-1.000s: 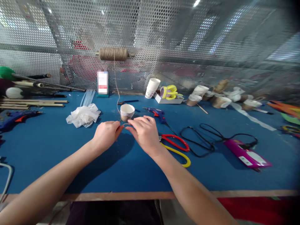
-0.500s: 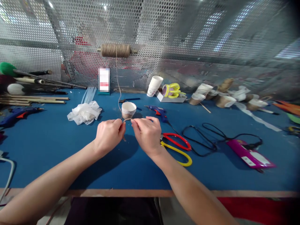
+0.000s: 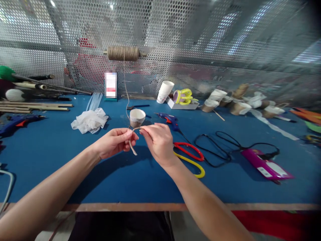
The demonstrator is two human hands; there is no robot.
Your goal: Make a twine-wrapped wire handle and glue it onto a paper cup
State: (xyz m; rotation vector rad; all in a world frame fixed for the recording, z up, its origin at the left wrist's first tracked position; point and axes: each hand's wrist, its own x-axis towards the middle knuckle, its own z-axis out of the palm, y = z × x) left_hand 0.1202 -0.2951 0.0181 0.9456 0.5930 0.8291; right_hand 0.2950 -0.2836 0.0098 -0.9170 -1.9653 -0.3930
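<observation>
My left hand (image 3: 114, 142) and my right hand (image 3: 158, 142) are raised a little above the blue table (image 3: 125, 180), fingertips close together. Both pinch a short piece of jute twine (image 3: 132, 147); its loose end hangs down from my left fingers. Just behind them stands a small paper cup (image 3: 136, 117) partly wrapped in twine. A strand runs up from near the cup to the twine spool (image 3: 123, 53) hung on the perforated metal panel.
Red-and-yellow scissors (image 3: 189, 157) lie right of my right hand. A blue glue gun (image 3: 168, 119), black cable (image 3: 220, 147) and a magenta device (image 3: 265, 167) lie further right. Crumpled plastic (image 3: 89, 121) sits left, sticks (image 3: 32, 107) far left, several cups (image 3: 225, 100) at the back right.
Both hands lifted off the table with the twine piece. My left hand turned palm-up, and the twine's loose end now dangles below it.
</observation>
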